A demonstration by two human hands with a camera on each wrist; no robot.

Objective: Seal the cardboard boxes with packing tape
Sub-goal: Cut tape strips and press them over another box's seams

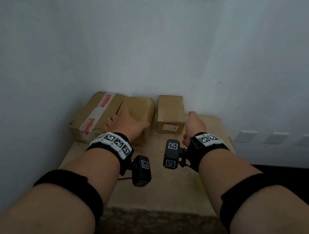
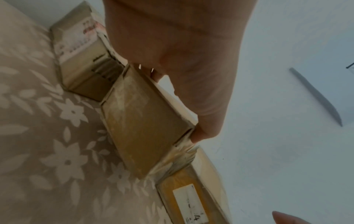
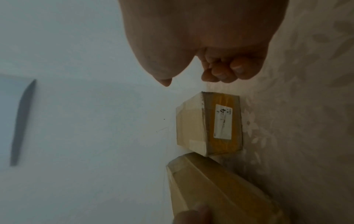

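Three cardboard boxes stand at the table's far end against the wall. The left box (image 1: 94, 115) (image 2: 80, 50) carries red-printed tape. My left hand (image 1: 129, 123) (image 2: 182, 60) lies over the middle box (image 1: 139, 108) (image 2: 145, 130) (image 3: 220, 189) and grips it, thumb at its right corner and fingers down its left side. The right box (image 1: 170, 114) (image 2: 191, 201) (image 3: 210, 125) has a white label on its front. Just right of it hovers my right hand (image 1: 195, 123) (image 3: 220, 66), fingers curled into the palm, thumb sticking out, holding nothing I can see. No tape roll is in view.
The table (image 1: 163, 183) (image 2: 47, 136) wears a beige cloth with a pale flower pattern. A white wall rises right behind the boxes and along the left side. Wall sockets (image 1: 245, 136) sit low at the right. The table's near half lies bare between my forearms.
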